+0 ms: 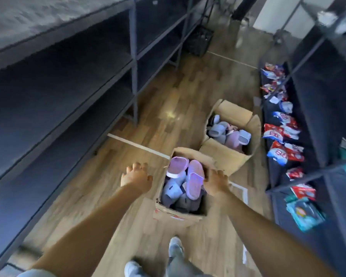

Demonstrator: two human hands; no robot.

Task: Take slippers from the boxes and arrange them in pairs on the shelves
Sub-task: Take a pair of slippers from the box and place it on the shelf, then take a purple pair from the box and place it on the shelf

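Left hand hangs loose, empty; right hand at the near box, right rim — grip unclear. Piled slippers could snag and tip it.

Boxes: two, both open, a near box and a far box. Purple slippers on top of the near box: two. Slippers below them and in the far box: too jumbled to count. My hands: two, left hand and right hand. Crate: one.
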